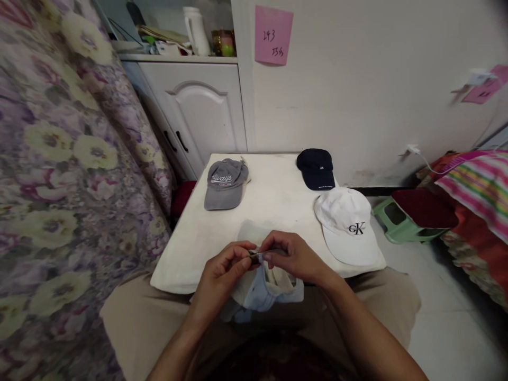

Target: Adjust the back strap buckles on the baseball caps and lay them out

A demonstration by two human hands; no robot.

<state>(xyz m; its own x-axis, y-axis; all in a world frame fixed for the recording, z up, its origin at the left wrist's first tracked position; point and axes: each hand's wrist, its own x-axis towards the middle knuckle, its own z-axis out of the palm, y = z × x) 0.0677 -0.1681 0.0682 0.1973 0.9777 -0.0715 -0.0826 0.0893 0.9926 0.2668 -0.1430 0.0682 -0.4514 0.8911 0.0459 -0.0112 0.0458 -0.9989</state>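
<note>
Three caps (226,184) lie beyond the light-blue cap (260,288) both hands (257,259) pinch

We look from a single camera worn on the head, facing forward and down. Our left hand (224,269) and right hand (294,256) come up close from the bottom edge. The surface (273,188) lies just beyond the lap (138,312), with the cabinet (200,114) and wall (349,90) farther back.
</note>
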